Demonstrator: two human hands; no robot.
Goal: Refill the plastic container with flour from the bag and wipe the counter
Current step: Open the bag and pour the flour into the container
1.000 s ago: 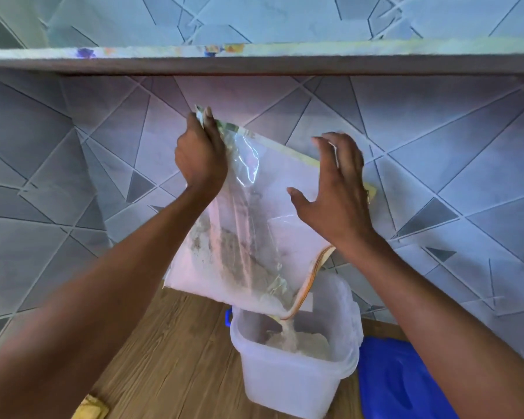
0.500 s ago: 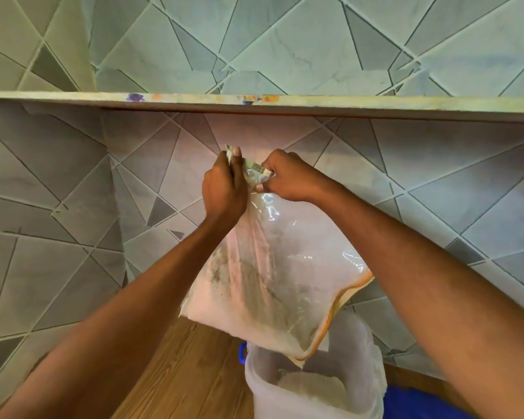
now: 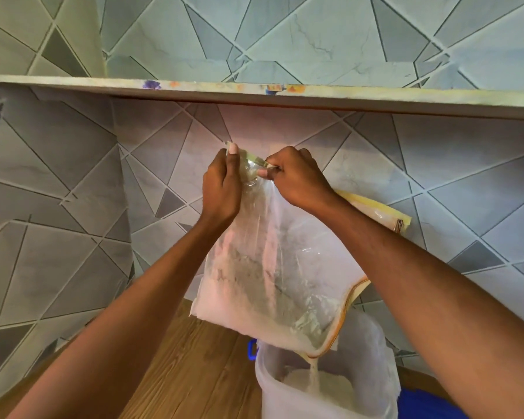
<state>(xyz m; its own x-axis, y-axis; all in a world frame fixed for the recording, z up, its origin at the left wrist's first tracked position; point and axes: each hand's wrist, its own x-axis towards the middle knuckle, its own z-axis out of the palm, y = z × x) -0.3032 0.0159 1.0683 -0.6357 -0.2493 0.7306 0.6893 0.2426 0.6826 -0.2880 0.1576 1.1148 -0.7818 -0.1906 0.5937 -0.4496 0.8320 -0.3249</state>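
Observation:
A clear plastic flour bag (image 3: 273,276) with a yellow zip edge hangs upside down in front of the tiled wall. My left hand (image 3: 221,186) and my right hand (image 3: 297,176) pinch its raised bottom corner side by side. Its open lower corner points into a translucent white plastic container (image 3: 372,358) on the wooden counter (image 3: 182,367). A thin stream of flour (image 3: 313,373) falls from the bag onto the heap inside the container.
A shelf edge (image 3: 285,95) runs across the wall above my hands. The blue lid (image 3: 421,403) lies on the counter right of the container, mostly hidden by my right arm. Grey geometric tiles cover the wall behind.
My right hand left the side of the bag and moved up to grip the top corner next to my left hand. The bag now hangs steeper and the view has tilted upward.

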